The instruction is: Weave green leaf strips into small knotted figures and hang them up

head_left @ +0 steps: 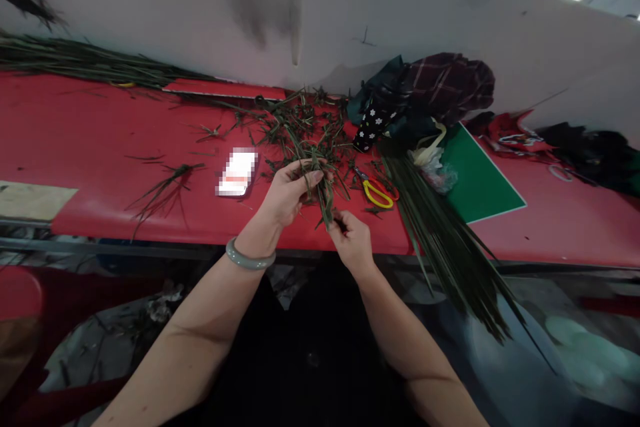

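Observation:
Between my two hands is a piece of woven green leaf strips (324,197), above the front part of the red table. My left hand (293,190) is closed around its upper part, thumb on top. Lower down, my right hand (353,237) pinches the tail end of the strips. Behind my hands lies a messy pile of small knotted leaf pieces (305,117). Scissors with yellow and red handles (377,193) rest just right of my hands. A lit phone (237,172) lies left of my left hand, its screen blurred out.
Long leaves (450,253) hang over the table's front edge at right. More long leaves (75,57) lie along the wall at left. A dark plaid cloth (450,83), a floral pouch (371,125) and a green board (483,177) occupy the back right. One leaf bunch (173,183) lies left.

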